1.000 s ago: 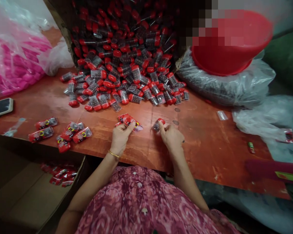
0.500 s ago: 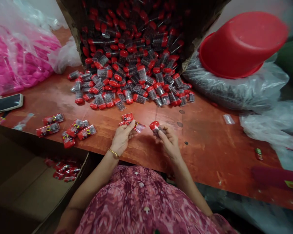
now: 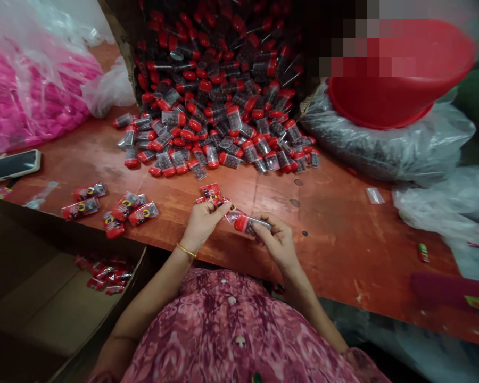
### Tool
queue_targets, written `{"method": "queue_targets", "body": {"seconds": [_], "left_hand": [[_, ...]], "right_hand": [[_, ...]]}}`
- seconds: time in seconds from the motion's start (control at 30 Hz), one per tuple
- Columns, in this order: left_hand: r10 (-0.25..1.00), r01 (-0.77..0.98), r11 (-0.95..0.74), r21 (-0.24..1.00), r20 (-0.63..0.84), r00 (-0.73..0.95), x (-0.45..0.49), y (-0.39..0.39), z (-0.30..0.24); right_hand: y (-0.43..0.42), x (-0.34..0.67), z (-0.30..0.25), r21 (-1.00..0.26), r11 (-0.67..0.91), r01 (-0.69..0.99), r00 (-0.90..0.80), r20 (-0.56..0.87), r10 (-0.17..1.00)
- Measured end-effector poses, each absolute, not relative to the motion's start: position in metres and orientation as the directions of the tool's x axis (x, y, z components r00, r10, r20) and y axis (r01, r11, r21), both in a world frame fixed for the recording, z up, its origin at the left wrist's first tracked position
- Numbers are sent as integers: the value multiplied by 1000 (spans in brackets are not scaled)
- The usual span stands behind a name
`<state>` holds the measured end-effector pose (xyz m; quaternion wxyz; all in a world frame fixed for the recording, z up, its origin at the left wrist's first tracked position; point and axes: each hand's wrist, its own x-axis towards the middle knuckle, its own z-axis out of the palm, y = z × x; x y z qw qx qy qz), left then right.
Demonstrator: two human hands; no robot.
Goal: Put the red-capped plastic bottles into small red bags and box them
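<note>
Between thumb and fingers, my left hand [image 3: 203,221] pinches a clear sleeve with red print [image 3: 232,214]. More red printed sleeves [image 3: 211,192] show just beyond those fingers. My right hand [image 3: 277,236] grips a small clear container with a red cap [image 3: 245,223], dark contents inside. It lies nearly level, red cap toward the left hand, at the sleeve's end; whether the cap is inside the sleeve I cannot tell. Several sleeved containers [image 3: 128,206] lie left of my hands near the table edge.
A heap of red-capped containers [image 3: 223,127] spills from a dark box at the back. A cardboard box [image 3: 43,319] with sleeved containers stands below left. A phone [image 3: 11,167], a bag of pink pieces [image 3: 35,101], and a red bucket [image 3: 383,101] on a plastic bag surround the table.
My right hand has turned the container from upright tilt to nearly level and brought it left to the sleeve. My left hand has shifted slightly right, toward it.
</note>
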<state>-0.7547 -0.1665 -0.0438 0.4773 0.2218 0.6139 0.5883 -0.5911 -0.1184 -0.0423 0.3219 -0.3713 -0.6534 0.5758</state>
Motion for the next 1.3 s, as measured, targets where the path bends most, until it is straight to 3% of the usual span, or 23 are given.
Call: {"method": "queue_targets", "body": {"seconds": [0.13,0.33,0.47,0.67,0.77,0.93,1.07,1.2,1.3], "left_hand": [[851,-345,115,931,-272,-450,-747,-164,-45],[809,-577,52,815,-373,-454,-735,-162,-43],[780,-585,23,810,-381,-496,-731,-162,-43],[795,-627,47,778,-409,-448,-720,-159,-46],[799,-637,20,771,-395,-453,-720,-159,-45],[784,-648,-6,762,-398,-476,-728,-161,-45],[839,-641,58,765,-386,-385,-729,-161,-48],[823,-722,147,676,-488,-289,-737,-165,-48],[764,-771,191,608,-585,-272,-756,-177,-49]], "right_hand": [[-125,-595,-47,-993,41,107,-483,-16,876],[-135,-603,-59,-997,60,53,-427,32,904],[-135,-609,-65,-993,116,28,-381,97,919],[-133,-619,-63,-996,-78,-38,-392,-57,918],[-134,-623,-60,-992,-114,-62,-356,-85,931],[-128,-620,-61,-984,-168,-64,-507,-113,855],[-117,-626,-70,-981,-183,-58,-501,-130,856],[-106,-642,-77,-999,-32,30,-472,-42,881],[-87,-650,-72,-943,271,192,-604,104,790]]}}
